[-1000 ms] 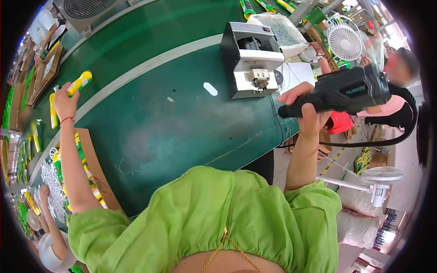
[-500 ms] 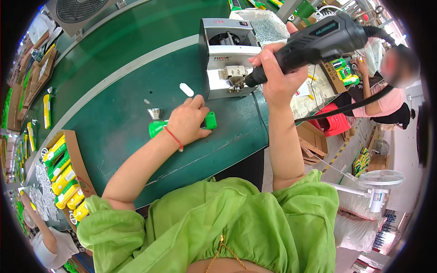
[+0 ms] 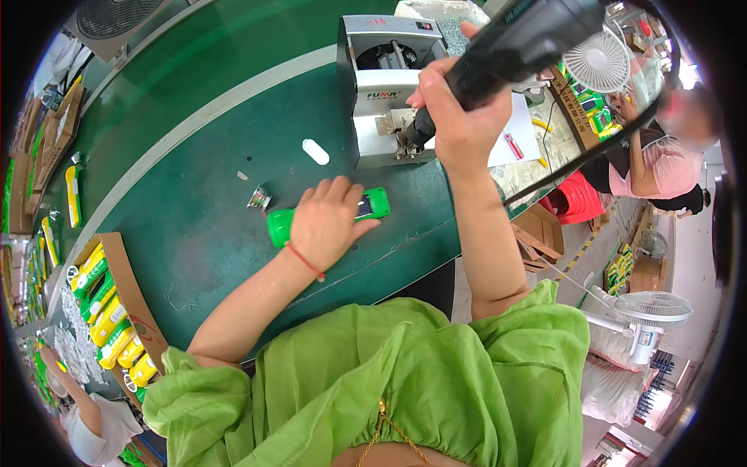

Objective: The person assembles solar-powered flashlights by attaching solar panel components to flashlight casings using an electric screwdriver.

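Observation:
My left hand [image 3: 325, 220] rests over a green plastic flashlight body [image 3: 282, 228] on the table, fingers curled across its middle. Both ends of the body show, and the right one has a dark opening. Just beyond its left end lies a small silver reflector cup [image 3: 259, 198], tilted. My right hand [image 3: 469, 136] grips a black electric screwdriver [image 3: 517, 54], tilted with its tip pointing down and left. That tip is at the outlet of a grey screw feeder [image 3: 385, 97]; contact there cannot be made out. A white oval piece [image 3: 315, 152] lies between the feeder and my left hand.
A cardboard box [image 3: 136, 288] of yellow-and-green flashlights stands at the left. Behind the feeder is a white tray [image 3: 443, 11] of small screws. The screwdriver's black cable [image 3: 591, 156] loops on the right. Co-workers sit at both sides; a white fan [image 3: 650, 307] stands right.
The green body has turned and shifted slightly right under my left hand. The reflector cup has tipped over. My right hand has moved the screwdriver slightly left, its tip still by the feeder outlet.

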Demonstrator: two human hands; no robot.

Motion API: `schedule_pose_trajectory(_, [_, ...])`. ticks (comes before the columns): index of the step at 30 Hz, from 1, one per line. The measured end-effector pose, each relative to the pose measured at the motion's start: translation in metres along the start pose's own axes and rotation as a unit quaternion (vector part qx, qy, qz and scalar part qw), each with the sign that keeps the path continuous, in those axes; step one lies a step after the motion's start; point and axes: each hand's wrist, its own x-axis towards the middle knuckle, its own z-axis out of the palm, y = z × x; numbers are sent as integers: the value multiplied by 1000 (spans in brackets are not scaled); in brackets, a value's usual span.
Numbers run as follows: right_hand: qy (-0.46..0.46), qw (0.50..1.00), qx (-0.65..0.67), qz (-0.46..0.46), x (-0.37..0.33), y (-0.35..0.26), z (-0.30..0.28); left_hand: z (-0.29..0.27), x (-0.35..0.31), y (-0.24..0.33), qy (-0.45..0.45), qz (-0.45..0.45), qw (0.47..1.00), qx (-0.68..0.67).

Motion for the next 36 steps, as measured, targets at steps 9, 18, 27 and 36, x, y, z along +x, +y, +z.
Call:
schedule_pose_trajectory(9, [-19, 998, 16, 55, -31, -12, -1, 8, 9, 9, 3, 22, 999, 23])
schedule_pose_trajectory(18, [-30, 996, 52, 58, -49, 1, 0, 14, 7, 9, 39, 33, 999, 18])
schedule_pose_trajectory(27, [-40, 998, 24, 41, -50, 5, 0, 10, 8, 10, 15, 22, 999, 18])
schedule_pose_trajectory(36, [-26, 997, 12, 68, -66, 22, -1, 10, 10, 9, 19, 18, 999, 21])
